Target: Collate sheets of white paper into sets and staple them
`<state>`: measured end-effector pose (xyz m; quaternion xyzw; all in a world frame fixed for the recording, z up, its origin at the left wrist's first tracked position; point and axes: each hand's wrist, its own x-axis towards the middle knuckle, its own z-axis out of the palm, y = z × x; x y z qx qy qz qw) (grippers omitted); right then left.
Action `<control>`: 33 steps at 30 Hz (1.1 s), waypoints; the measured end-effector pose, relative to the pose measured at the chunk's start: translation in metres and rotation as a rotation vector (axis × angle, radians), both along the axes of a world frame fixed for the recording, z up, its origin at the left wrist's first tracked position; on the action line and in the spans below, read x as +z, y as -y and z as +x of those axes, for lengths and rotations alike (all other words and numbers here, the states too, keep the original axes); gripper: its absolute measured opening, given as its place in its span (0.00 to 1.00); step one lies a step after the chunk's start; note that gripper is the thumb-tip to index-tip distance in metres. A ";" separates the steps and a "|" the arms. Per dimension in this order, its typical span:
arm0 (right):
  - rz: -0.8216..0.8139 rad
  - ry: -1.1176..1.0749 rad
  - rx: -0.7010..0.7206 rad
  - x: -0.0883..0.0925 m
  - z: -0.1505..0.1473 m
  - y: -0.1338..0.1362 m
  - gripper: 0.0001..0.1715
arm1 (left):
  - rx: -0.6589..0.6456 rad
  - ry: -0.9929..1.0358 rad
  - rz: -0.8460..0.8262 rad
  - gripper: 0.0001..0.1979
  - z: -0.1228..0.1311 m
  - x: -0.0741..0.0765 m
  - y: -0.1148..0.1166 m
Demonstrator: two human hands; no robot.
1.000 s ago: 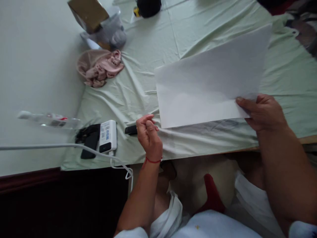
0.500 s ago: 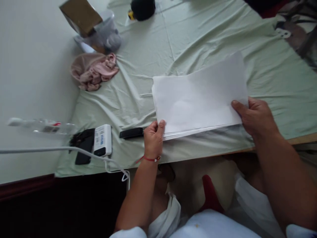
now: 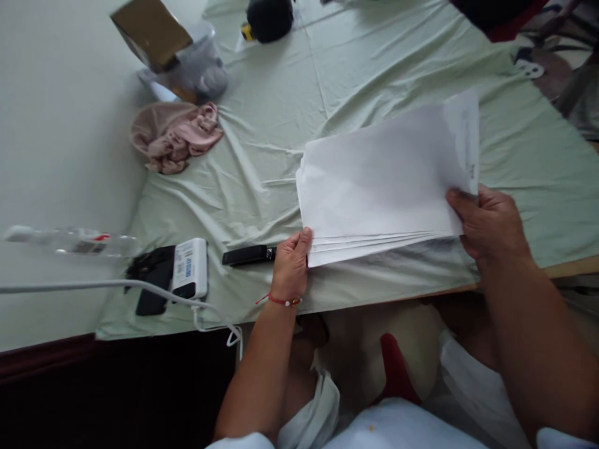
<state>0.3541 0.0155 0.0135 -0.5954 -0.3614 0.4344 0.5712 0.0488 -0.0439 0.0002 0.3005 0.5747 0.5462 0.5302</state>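
Observation:
A stack of white paper sheets lies fanned on the pale green sheet near its front edge. My left hand pinches the stack's near left corner, thumb on top. My right hand grips the stack's right end, fingers closed over the sheets, which lift a little there. A black flat device lies just left of my left hand.
A white power bank with a white cable and a black object sit at the left front. A pink cloth, a brown box, a clear plastic bag and a black round thing lie further back. A plastic bottle rests at far left.
One second ago only my right hand held the paper raised. The sheets came down onto the stack, my left hand took the near left corner, and the sheets now fan apart.

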 end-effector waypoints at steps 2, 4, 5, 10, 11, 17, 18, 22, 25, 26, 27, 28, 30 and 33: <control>0.039 -0.076 -0.014 -0.003 0.000 -0.001 0.08 | -0.006 0.007 0.002 0.26 0.001 0.002 -0.001; 0.068 -0.131 -0.019 -0.004 -0.001 -0.001 0.10 | -0.003 -0.020 0.020 0.28 0.001 0.003 -0.002; 0.063 -0.131 -0.016 -0.003 -0.001 -0.001 0.09 | 0.002 -0.030 0.028 0.29 0.001 0.003 -0.003; -0.017 -0.111 -0.035 0.004 -0.002 0.002 0.09 | 0.009 -0.023 -0.006 0.28 0.006 0.005 -0.006; -0.023 -0.116 -0.039 0.005 -0.001 0.002 0.09 | 0.000 -0.009 -0.013 0.29 0.007 0.007 -0.007; -0.027 -0.119 -0.087 -0.001 0.010 0.000 0.17 | -0.082 0.015 -0.002 0.29 0.005 0.012 -0.008; -0.020 -0.131 -0.087 -0.001 0.011 -0.001 0.18 | -0.081 0.007 -0.003 0.29 0.004 0.011 -0.009; 0.012 -0.159 -0.075 -0.001 0.012 -0.001 0.19 | -0.071 0.058 -0.006 0.25 0.004 0.005 -0.015; -0.017 -0.157 -0.045 0.000 0.013 0.003 0.16 | -0.103 0.099 -0.016 0.27 0.007 0.004 -0.018; -0.029 -0.163 -0.021 0.000 0.014 0.004 0.15 | -0.123 0.102 -0.027 0.30 0.008 0.004 -0.018; -0.039 -0.169 0.009 0.000 0.015 0.006 0.14 | -0.143 0.102 -0.041 0.31 0.009 0.005 -0.019; -0.046 -0.167 0.037 -0.001 0.016 0.007 0.13 | -0.158 0.101 -0.055 0.31 0.009 0.005 -0.019; -0.060 -0.146 0.082 -0.003 0.020 0.008 0.10 | -0.162 0.114 -0.075 0.30 0.007 0.007 -0.019; -0.056 -0.127 0.103 -0.005 0.025 0.008 0.09 | -0.139 0.165 -0.079 0.31 -0.001 0.007 -0.021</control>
